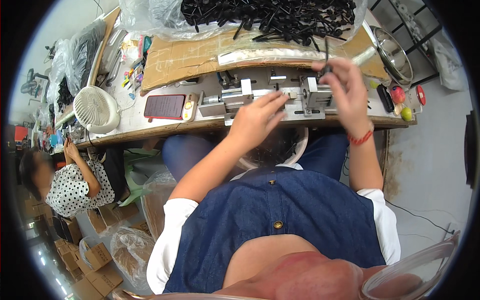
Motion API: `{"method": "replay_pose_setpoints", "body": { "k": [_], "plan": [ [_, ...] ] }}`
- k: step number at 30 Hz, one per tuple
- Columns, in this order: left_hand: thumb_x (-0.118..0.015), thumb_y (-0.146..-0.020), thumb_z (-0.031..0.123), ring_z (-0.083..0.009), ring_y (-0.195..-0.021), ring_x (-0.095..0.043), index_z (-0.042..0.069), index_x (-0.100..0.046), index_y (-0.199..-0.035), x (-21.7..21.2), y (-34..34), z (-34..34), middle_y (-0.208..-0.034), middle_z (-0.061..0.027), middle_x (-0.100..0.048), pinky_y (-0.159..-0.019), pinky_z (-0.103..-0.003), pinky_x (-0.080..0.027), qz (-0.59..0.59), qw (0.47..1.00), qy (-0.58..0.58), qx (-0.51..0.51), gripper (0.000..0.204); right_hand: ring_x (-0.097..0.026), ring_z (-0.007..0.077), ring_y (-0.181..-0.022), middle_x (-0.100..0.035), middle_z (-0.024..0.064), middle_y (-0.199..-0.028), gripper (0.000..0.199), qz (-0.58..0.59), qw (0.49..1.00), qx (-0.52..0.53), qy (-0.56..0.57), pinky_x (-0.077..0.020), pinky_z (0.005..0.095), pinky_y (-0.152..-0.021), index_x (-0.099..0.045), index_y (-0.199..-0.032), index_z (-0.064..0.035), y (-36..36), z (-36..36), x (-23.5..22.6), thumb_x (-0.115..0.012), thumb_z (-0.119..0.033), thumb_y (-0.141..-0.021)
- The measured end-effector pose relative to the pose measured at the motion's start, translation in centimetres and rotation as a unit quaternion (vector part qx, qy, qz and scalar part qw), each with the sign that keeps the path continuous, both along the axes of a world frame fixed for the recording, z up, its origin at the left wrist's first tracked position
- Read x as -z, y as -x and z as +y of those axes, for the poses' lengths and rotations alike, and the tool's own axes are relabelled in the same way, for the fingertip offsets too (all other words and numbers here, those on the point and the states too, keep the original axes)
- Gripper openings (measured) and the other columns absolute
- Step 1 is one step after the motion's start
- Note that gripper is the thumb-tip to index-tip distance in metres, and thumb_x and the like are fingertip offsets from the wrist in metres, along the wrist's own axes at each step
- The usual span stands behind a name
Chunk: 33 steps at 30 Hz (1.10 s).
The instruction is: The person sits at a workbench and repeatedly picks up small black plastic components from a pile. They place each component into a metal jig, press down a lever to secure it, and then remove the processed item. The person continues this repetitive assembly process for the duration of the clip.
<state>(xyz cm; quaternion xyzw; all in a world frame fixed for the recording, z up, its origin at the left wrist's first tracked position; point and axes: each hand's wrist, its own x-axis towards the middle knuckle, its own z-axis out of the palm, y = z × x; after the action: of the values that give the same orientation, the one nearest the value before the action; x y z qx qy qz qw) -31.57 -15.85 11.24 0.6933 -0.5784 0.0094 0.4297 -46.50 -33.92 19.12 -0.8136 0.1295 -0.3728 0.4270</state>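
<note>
My right hand (347, 90), raised above the right end of a metal fixture (235, 98), pinches a small black part with a thin stem (327, 52) that points away from me. The part's thicker end is partly hidden by my fingers. My left hand (256, 120) reaches over the middle of the fixture, its fingers stretched out and the thumb apart. Just past its fingertips, a short dark piece stands up from the fixture; whether the fingertips touch it I cannot tell. Metal blocks flank the hand on both sides.
Many black stemmed parts (280, 17) lie heaped on plastic behind a cardboard sheet (172, 60). A phone (165, 106) and white fan (96, 110) are at left, a metal bowl (393, 52) at right. Below the bench edge, a round tub (301, 145) holds black pieces. Another person sits at far left.
</note>
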Motion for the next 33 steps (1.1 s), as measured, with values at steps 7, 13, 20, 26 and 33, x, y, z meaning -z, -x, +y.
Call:
{"method": "replay_pose_setpoints", "body": {
  "k": [7, 13, 20, 26, 33],
  "plan": [
    [-0.068, -0.095, 0.017, -0.0332, -0.090, -0.069, 0.010, -0.074, -0.108, -6.2, -6.5, -8.9, -0.101, -0.0109, -0.069, -0.079, -0.043, -0.056, -0.125, 0.986, 0.049, -0.101, 0.017, -0.057, 0.0335, -0.109, -0.063, 0.0112, -0.125, 0.026, 0.123, 0.954, -0.040, 0.270, -0.0503, 0.0425, -0.094, -0.066, -0.108, -0.0032, 1.4, 5.5, 5.3, -0.075, -0.003, -0.084],
    [-0.060, -0.090, 0.010, -0.0383, -0.100, -0.064, 0.004, -0.070, -0.107, -5.8, -10.9, -13.3, -0.107, -0.0167, -0.066, -0.086, -0.049, -0.054, -0.211, 0.969, -0.046, -0.117, 0.021, -0.056, 0.0317, -0.110, -0.062, 0.0100, -0.129, 0.026, 0.164, 0.913, -0.042, 0.371, -0.0522, 0.0395, -0.096, -0.066, -0.110, -0.0032, -0.2, 4.7, 8.1, -0.063, -0.007, -0.085],
    [-0.074, -0.089, 0.021, -0.0340, -0.096, -0.069, 0.012, -0.077, -0.107, -6.6, -13.5, -12.2, -0.104, -0.0111, -0.072, -0.089, -0.044, -0.055, -0.220, 0.969, -0.071, -0.089, 0.020, -0.057, 0.0315, -0.107, -0.064, 0.0105, -0.123, 0.025, 0.123, 0.927, -0.043, 0.351, -0.0509, 0.0403, -0.095, -0.066, -0.108, -0.0041, -0.9, 3.7, 7.0, -0.072, -0.014, -0.086],
    [-0.080, -0.083, 0.008, -0.0230, -0.081, -0.073, 0.008, -0.078, -0.111, -7.1, -13.4, -8.4, -0.096, -0.0118, -0.074, -0.075, -0.034, -0.057, -0.027, 0.994, 0.033, -0.100, 0.028, -0.056, 0.0314, -0.090, -0.063, 0.0107, -0.092, 0.018, 0.066, 0.917, 0.144, 0.367, -0.0479, 0.0411, -0.083, -0.070, -0.090, -0.0039, -5.3, -6.5, 1.9, -0.071, -0.021, -0.093],
    [-0.083, -0.082, 0.003, -0.0116, -0.075, -0.067, 0.006, -0.079, -0.109, -5.5, -4.3, -1.8, -0.088, -0.0075, -0.073, -0.067, -0.026, -0.054, 0.083, 0.992, 0.097, -0.015, 0.027, -0.072, 0.0302, -0.079, -0.075, 0.0158, -0.089, 0.022, 0.344, 0.900, 0.117, 0.241, -0.0563, 0.0403, -0.075, -0.074, -0.096, -0.0017, -9.9, -14.1, 0.8, -0.072, -0.023, -0.092]
  ]
}}
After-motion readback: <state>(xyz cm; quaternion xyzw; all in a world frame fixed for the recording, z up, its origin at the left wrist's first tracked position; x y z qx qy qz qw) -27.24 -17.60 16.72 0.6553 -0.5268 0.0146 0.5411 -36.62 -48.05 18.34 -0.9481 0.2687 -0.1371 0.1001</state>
